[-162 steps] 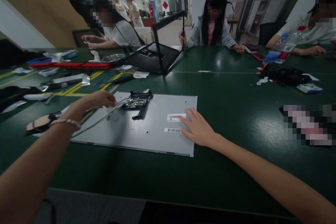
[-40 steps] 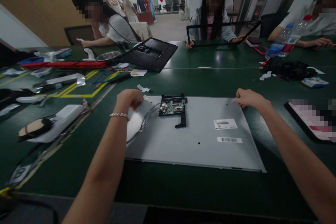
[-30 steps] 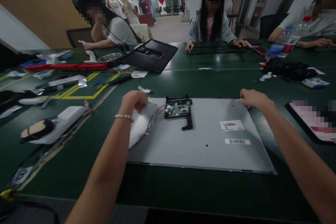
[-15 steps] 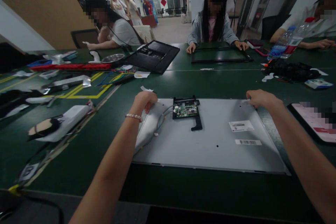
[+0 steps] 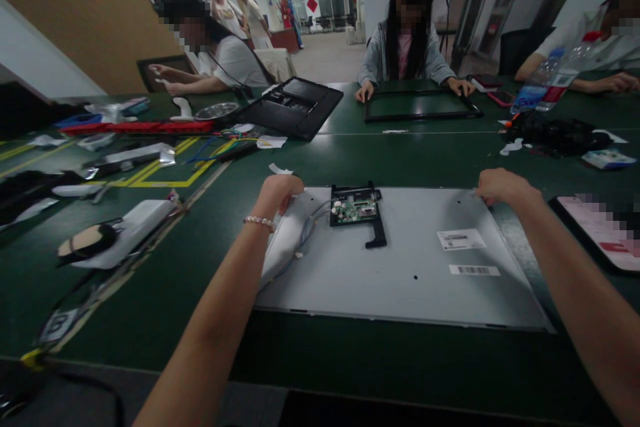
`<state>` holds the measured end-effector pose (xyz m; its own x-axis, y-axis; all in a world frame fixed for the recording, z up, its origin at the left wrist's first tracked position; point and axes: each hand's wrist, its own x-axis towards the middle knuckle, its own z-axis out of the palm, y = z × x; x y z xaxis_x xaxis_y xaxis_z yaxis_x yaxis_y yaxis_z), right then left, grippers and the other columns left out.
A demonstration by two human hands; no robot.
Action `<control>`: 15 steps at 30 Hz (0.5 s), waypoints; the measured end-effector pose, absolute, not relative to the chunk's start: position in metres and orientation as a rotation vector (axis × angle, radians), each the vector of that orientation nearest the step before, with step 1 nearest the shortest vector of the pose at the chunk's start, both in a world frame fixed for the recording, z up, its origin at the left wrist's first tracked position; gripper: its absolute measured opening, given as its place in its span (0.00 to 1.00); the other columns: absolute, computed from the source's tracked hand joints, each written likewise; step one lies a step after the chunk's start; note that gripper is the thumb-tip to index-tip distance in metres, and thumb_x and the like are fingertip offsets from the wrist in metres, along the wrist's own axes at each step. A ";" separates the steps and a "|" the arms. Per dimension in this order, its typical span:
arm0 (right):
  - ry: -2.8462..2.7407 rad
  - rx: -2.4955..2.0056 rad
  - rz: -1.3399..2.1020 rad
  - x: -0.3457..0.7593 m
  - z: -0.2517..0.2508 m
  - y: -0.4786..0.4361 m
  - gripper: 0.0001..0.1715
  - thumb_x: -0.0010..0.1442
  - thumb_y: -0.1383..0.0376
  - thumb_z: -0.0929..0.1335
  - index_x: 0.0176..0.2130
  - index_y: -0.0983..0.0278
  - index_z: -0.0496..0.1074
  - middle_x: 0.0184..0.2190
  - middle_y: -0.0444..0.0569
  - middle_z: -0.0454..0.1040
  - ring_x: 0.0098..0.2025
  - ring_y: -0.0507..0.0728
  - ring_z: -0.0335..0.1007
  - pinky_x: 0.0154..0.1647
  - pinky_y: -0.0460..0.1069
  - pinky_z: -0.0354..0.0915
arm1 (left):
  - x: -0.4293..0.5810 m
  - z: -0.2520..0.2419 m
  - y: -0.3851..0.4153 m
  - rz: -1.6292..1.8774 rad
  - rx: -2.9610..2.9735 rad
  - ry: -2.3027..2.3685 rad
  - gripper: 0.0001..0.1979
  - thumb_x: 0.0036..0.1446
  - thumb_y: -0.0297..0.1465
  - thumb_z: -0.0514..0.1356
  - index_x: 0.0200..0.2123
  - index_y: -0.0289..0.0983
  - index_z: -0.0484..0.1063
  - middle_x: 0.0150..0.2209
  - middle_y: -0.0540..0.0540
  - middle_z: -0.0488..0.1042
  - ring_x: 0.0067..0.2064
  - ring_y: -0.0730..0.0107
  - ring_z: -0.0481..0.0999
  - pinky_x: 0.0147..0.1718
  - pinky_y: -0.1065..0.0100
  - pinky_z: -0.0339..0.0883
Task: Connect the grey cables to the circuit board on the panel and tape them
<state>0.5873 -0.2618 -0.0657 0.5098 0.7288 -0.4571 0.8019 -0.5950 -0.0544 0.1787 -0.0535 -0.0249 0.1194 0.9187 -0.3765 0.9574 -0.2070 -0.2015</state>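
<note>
A grey metal-backed display panel [image 5: 345,280] lies on the green table in front of me. My left hand [image 5: 283,192] is closed on its far left corner, fingers curled down and partly hidden. At the far right corner, my right hand [image 5: 505,187] grips the edge, its fingertips mostly out of sight. A green circuit board [image 5: 356,211] in a black bracket [image 5: 376,235] sits near the panel's far edge. From it a grey cable [image 5: 303,237] runs down the left side. Two white labels, one a barcode sticker [image 5: 474,270], are on the right part.
Across the table [image 5: 430,157], a person's hands rest on a black frame [image 5: 425,117]. A black plastic cover [image 5: 293,107] lies left of it. Phone [image 5: 607,233] and bottles [image 5: 565,77] are at right; a white device [image 5: 120,233] and cables at left.
The view has shifted very slightly. My right hand has edged a little to the right along the corner; the panel looks still. A person at far left has raised a hand.
</note>
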 end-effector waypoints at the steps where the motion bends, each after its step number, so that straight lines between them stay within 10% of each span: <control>1: 1.313 2.588 -0.667 0.587 -0.066 -0.262 0.07 0.55 0.68 0.67 0.29 0.70 0.74 0.27 0.56 0.76 0.32 0.58 0.76 0.37 0.50 0.68 | 0.179 -0.025 -0.054 -0.765 2.195 1.920 0.10 0.40 0.26 0.57 0.23 0.30 0.79 0.16 0.38 0.72 0.28 0.51 0.76 0.33 0.63 0.69; 15: 1.401 2.588 -0.596 0.597 -0.072 -0.263 0.08 0.54 0.69 0.67 0.28 0.70 0.75 0.24 0.56 0.76 0.30 0.57 0.75 0.36 0.50 0.68 | 0.170 -0.019 -0.052 -0.995 1.976 1.730 0.14 0.51 0.30 0.54 0.29 0.30 0.79 0.23 0.33 0.76 0.32 0.55 0.77 0.34 0.66 0.69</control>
<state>0.5972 -0.2625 -0.0722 0.4882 0.7730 -0.4051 0.8279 -0.5571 -0.0653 0.1696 -0.0525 -0.0193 0.0180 0.7270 -0.6864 0.9588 -0.2072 -0.1943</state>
